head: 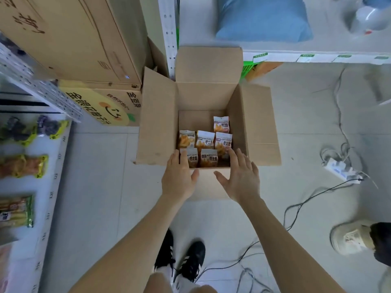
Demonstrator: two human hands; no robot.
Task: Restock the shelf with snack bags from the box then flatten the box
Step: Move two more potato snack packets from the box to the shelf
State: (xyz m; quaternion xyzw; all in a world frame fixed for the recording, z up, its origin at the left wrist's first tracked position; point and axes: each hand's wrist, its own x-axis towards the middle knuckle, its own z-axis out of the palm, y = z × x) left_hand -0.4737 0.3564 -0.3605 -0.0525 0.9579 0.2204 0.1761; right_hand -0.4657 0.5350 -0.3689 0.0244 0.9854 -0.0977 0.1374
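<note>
Box (158, 123) sits flaps-out on the floor, six snack bags (205, 138) inside; left hand (178, 178) and right hand (241, 178) hover at its near rim, fingers spread, holding nothing.

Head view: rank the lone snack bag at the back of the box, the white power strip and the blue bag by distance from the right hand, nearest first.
From the right hand:
1. Lone snack bag, just ahead in the box.
2. Power strip, on the floor to the right.
3. Blue bag, far ahead on the shelf.
</note>
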